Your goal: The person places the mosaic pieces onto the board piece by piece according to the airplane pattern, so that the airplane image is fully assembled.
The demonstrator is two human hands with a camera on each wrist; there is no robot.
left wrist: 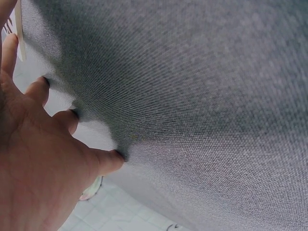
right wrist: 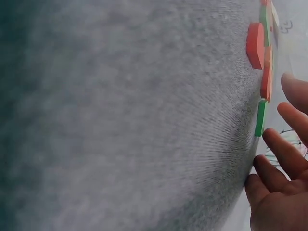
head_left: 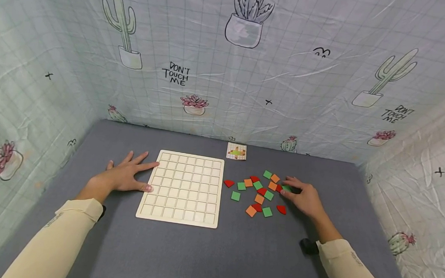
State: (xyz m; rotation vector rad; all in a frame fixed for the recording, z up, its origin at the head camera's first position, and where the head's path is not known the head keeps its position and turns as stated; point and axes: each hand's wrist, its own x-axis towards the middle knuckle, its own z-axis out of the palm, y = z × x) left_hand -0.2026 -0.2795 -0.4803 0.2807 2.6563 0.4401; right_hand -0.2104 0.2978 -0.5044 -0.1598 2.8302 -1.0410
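A pale wooden board (head_left: 186, 189) with a grid of square recesses lies flat on the grey cloth. My left hand (head_left: 127, 176) is spread at its left side, thumb and forefinger touching the edge. The other left fingertips rest on the cloth in the left wrist view. To the right of the board lie loose tiles: green squares such as a green tile (head_left: 267, 212), orange squares such as an orange tile (head_left: 251, 211), and red rounded pieces such as a red piece (head_left: 281, 209). My right hand (head_left: 305, 200) hovers over their right side, fingers loosely bent, beside a green tile (right wrist: 260, 118).
Behind the board and tiles lies a small card (head_left: 236, 151) printed with a green, orange and red pattern on a grid. A grey cloth (head_left: 181, 258) covers the table. Printed curtains (head_left: 227, 82) hang at the back and both sides.
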